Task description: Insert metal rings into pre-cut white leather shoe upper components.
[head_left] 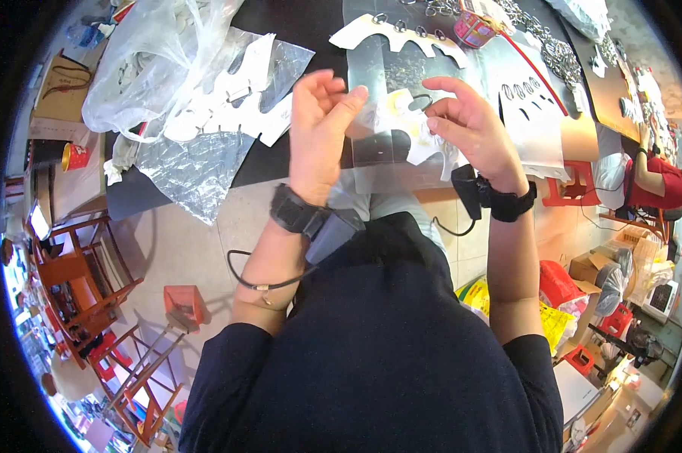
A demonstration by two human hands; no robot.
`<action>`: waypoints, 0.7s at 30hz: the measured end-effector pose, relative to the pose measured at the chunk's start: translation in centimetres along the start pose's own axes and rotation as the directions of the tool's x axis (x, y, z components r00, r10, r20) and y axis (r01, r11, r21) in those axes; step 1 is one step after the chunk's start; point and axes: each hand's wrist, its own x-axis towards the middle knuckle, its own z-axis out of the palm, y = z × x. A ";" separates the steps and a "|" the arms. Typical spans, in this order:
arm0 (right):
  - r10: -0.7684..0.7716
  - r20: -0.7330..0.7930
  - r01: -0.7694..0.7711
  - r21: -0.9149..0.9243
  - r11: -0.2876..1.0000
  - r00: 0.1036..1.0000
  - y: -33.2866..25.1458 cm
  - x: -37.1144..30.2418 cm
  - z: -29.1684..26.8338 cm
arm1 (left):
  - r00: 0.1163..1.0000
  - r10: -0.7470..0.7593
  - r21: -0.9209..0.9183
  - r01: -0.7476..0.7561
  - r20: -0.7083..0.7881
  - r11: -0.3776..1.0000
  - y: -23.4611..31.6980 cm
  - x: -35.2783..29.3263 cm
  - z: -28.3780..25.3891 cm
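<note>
The white scalloped piece [424, 146] lies by the near edge of the desk [262, 162], over a clear sheet [370, 153], partly hidden behind the right hand [477, 132]. That hand is half closed, thumb and fingers drawn together at a dark ring [421, 95] and the piece's upper part; whether it grips either, I cannot tell. The left hand [320, 132] is loosely open, fingers curled, with nothing visible in it.

The piece looks light, thin and bendable, its narrow tabs likely easy to crease, so the broader body seems the better hold. The ring looks hard, small and perhaps slippery, best pinched by its rim. The sheet beneath probably slides easily.
</note>
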 end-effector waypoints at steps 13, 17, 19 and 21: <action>-0.282 0.019 0.264 -0.413 0.872 0.959 -1.3 0.0 0.1 | 0.760 -0.406 0.259 0.315 0.507 0.913 0.9 1.1 -0.6; -0.267 -0.182 0.149 -0.487 0.861 0.946 0.5 -1.1 -1.3 | 0.782 -0.402 0.196 0.351 0.477 0.915 -0.2 1.0 -1.1; -0.234 -0.229 0.108 -0.459 0.882 0.945 1.6 -2.0 -1.2 | 0.799 -0.424 0.206 0.370 0.426 0.906 -0.5 1.0 -1.6; -0.254 -0.226 0.110 -0.505 0.856 0.940 2.7 -2.9 -1.2 | 0.783 -0.458 0.216 0.404 0.420 0.889 -0.6 1.0 -1.9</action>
